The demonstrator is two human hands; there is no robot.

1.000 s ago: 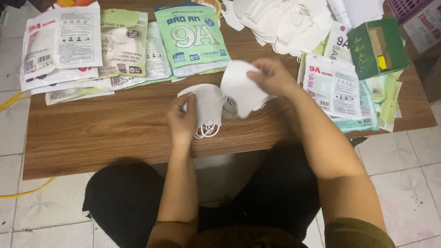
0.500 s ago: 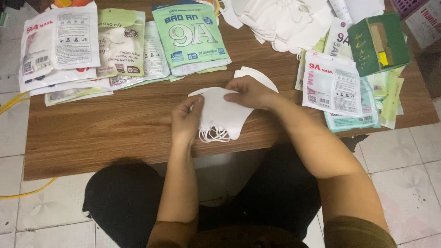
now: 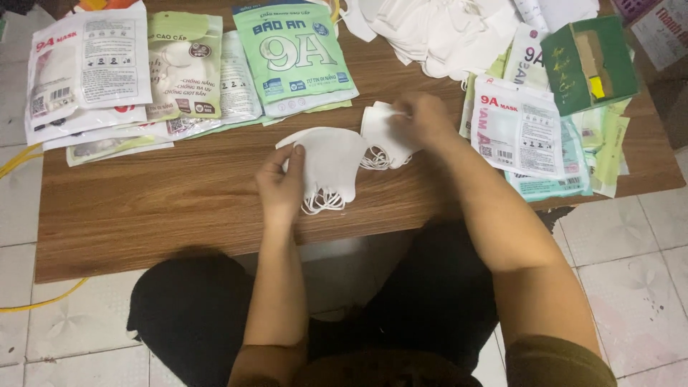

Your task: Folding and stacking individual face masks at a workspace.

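On the wooden table (image 3: 172, 208) lies a small stack of white face masks (image 3: 331, 163) with ear loops hanging toward me. My left hand (image 3: 281, 185) rests on the stack's left edge, fingers pressing it down. My right hand (image 3: 423, 118) is farther back and to the right, fingers closed on another folded white mask (image 3: 383, 136) that lies on the table beside the stack.
Flat mask packets lie across the back left (image 3: 89, 72) and centre (image 3: 297, 57). More packets (image 3: 519, 125) are stacked at the right beside an open green carton (image 3: 589, 64). A heap of loose white masks (image 3: 444, 32) sits at the back. A yellow cord (image 3: 21, 161) runs on the tiled floor.
My right hand set a mask onto the stack, then moved back and right to a second mask beside it. My left hand stayed on the stack.
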